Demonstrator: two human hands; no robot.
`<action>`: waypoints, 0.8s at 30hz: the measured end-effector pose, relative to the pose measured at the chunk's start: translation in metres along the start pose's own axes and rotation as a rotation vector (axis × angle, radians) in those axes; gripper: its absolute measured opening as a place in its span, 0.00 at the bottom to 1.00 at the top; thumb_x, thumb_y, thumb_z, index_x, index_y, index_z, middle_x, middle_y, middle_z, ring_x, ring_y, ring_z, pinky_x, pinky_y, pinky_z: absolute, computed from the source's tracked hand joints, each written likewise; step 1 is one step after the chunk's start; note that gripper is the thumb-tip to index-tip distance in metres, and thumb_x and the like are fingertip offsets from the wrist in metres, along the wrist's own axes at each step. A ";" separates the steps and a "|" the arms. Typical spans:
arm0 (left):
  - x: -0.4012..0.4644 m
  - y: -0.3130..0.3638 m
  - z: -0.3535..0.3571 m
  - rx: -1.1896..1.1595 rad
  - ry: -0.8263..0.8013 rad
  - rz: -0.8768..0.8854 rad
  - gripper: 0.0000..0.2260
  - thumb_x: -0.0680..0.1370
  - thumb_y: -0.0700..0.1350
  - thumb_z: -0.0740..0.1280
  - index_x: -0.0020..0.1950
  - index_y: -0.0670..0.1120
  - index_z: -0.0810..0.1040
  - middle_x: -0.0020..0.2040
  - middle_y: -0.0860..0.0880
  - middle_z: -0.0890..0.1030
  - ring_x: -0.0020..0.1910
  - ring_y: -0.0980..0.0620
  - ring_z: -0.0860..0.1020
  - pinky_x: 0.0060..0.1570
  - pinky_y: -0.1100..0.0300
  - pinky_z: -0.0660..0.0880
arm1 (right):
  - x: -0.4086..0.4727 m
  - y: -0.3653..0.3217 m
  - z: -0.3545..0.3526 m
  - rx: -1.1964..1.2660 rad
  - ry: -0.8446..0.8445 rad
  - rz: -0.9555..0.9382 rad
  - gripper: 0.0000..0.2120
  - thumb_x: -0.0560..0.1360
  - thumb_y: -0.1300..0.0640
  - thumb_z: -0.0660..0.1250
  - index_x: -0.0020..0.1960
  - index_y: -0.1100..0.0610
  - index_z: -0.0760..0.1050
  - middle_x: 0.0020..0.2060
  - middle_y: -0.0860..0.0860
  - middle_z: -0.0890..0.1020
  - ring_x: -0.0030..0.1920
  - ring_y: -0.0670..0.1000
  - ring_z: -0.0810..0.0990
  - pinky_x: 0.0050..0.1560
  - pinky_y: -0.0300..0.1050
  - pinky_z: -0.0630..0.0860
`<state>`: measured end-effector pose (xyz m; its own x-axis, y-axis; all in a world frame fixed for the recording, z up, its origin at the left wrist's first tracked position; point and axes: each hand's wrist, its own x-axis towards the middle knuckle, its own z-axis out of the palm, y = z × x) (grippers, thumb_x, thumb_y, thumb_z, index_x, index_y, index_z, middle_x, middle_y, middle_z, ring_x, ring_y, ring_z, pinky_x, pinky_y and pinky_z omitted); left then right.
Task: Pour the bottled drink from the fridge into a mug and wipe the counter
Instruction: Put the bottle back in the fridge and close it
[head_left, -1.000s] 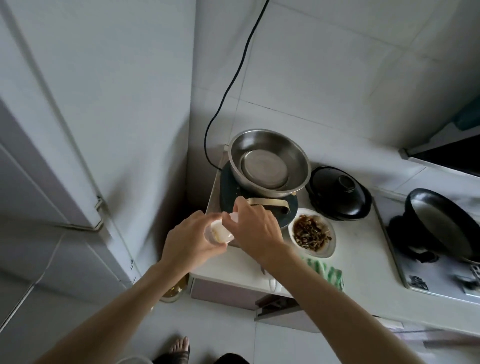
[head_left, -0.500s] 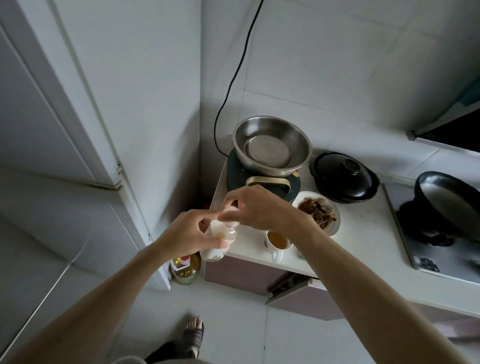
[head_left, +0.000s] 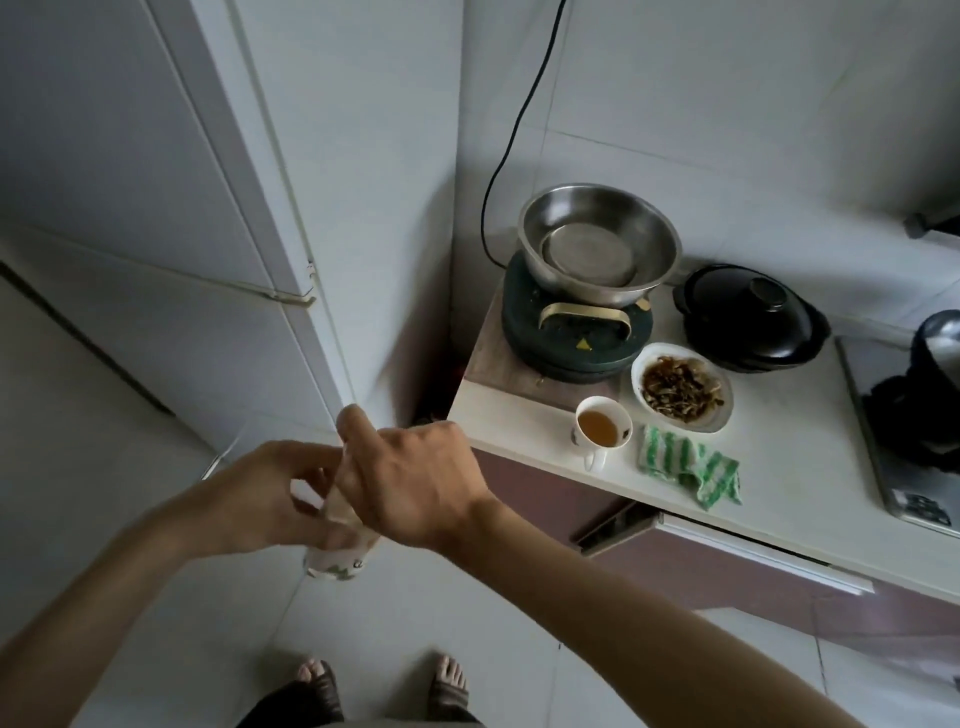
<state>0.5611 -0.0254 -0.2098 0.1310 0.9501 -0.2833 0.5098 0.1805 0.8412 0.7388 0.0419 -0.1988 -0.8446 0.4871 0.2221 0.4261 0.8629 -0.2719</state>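
Gripping a clear plastic bottle out over the floor, away from the counter, the left hand wraps its body while the right hand closes over the top end from above, so the cap cannot be seen. The two hands sit tight together on it, and the bottle leans a little. To their right, near the front edge of the white counter, stands a white mug holding amber drink, handle toward the person. Just beside the mug lies a crumpled green-and-white cloth, and behind both sits a white dish of dark food. Farther back a steel bowl rests on a dark round cooker, with a black lidded pot next to it. The white fridge fills the left side, its doors closed.
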 end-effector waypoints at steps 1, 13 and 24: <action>-0.008 -0.006 -0.004 0.045 0.114 -0.022 0.14 0.62 0.51 0.82 0.43 0.53 0.82 0.38 0.51 0.83 0.39 0.53 0.82 0.43 0.49 0.82 | 0.012 -0.010 0.007 -0.028 -0.001 0.095 0.13 0.81 0.47 0.47 0.54 0.54 0.63 0.28 0.50 0.74 0.22 0.50 0.62 0.28 0.43 0.57; -0.205 -0.071 -0.131 0.037 0.405 -0.054 0.40 0.52 0.65 0.81 0.62 0.58 0.78 0.59 0.55 0.81 0.57 0.51 0.81 0.53 0.50 0.81 | 0.104 -0.203 0.021 0.163 0.243 -0.351 0.20 0.82 0.40 0.54 0.60 0.54 0.73 0.38 0.49 0.82 0.28 0.54 0.76 0.29 0.49 0.73; -0.278 -0.171 -0.245 0.188 0.960 -0.133 0.20 0.62 0.58 0.74 0.51 0.56 0.77 0.45 0.54 0.80 0.42 0.53 0.81 0.44 0.48 0.81 | 0.280 -0.338 0.087 -0.101 0.002 -0.315 0.17 0.84 0.43 0.52 0.66 0.53 0.64 0.50 0.53 0.83 0.42 0.56 0.83 0.43 0.50 0.79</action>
<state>0.2286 -0.2578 -0.1623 -0.6405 0.7432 0.1936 0.6079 0.3365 0.7192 0.3303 -0.1254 -0.1262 -0.9394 0.1945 0.2824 0.1741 0.9800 -0.0958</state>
